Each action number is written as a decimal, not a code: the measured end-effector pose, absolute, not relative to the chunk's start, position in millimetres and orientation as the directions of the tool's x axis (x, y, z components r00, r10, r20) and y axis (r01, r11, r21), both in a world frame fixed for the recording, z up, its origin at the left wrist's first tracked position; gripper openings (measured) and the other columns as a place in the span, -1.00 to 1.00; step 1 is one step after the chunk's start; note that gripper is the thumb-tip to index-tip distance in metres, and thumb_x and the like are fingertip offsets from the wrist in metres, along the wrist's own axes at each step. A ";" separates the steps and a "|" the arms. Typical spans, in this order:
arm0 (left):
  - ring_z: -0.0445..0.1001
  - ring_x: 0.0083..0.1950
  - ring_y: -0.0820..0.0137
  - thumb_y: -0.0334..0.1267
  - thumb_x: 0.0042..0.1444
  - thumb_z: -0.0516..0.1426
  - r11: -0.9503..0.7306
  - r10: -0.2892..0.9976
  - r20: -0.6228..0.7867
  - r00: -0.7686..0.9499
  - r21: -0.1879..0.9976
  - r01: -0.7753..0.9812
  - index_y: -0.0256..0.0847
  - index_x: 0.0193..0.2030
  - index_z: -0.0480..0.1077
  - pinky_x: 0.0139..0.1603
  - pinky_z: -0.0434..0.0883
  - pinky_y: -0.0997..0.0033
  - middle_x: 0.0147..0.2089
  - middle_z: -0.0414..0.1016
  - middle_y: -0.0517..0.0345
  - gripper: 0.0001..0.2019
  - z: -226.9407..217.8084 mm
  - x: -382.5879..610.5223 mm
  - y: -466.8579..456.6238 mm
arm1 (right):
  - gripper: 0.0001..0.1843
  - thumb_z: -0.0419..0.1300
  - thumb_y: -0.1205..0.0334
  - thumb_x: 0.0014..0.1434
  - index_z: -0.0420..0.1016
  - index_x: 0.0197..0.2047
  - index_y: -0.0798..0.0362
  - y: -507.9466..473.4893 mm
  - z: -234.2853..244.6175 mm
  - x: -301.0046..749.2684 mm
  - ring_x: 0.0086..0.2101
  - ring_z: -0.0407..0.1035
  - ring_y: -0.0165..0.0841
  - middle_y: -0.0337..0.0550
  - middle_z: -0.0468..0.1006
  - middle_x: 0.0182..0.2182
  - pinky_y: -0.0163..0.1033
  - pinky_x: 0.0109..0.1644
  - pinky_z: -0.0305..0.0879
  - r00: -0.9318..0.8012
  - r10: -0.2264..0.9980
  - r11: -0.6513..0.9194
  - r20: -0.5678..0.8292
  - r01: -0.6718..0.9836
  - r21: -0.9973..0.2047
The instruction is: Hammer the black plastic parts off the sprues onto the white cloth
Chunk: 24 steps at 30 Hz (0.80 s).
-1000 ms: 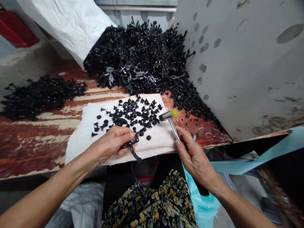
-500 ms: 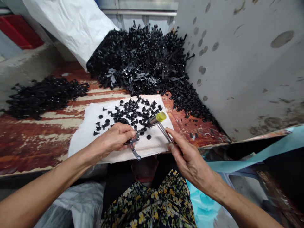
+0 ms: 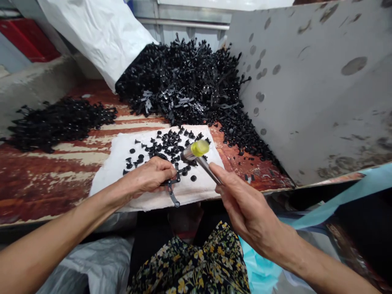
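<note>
My left hand (image 3: pixel 156 175) is closed, pinching a black jointed plastic piece (image 3: pixel 174 192) with curved arms and round ends against a white cloth (image 3: pixel 107 171). In my right hand (image 3: pixel 241 200) is the metal handle of a hammer (image 3: pixel 192 150), whose head has a yellow face turned up and right. The hammer head is blurred and hangs just above the cloth, up and right of the jointed piece. Several small black plugs with round flat heads (image 3: pixel 171 141) lie scattered on the cloth around both hands.
A large heap of black plastic parts (image 3: pixel 190 77) spills from a white sack (image 3: pixel 104 36) at the back. On the left lies a smaller pile of black parts (image 3: pixel 58 124). A grey stained panel (image 3: pixel 306 94) bounds the worn red tabletop (image 3: pixel 45 179) on the right.
The hammer has risen slightly and moved left, its head now blurred. My right hand has shifted with it. My left hand keeps its hold on the jointed piece. The view has tilted slightly.
</note>
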<state>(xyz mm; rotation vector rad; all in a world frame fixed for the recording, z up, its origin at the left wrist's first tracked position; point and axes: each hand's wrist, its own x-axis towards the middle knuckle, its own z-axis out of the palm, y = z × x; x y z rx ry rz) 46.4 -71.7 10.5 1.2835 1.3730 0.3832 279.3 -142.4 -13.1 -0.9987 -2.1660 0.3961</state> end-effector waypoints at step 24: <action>0.05 -0.65 0.57 -0.07 0.05 0.13 0.023 0.753 -0.344 0.561 0.866 0.500 -0.20 -0.59 0.28 -0.64 0.02 0.57 -0.68 0.13 0.34 -0.69 18.9 51.0 -88.4 | -0.88 0.13 0.19 0.24 0.42 -0.20 0.02 -118.6 -2.6 262.7 -0.44 0.32 -0.38 -0.27 0.46 -0.44 -0.28 -0.38 0.30 -0.270 0.946 0.284 0.182 0.414 -0.865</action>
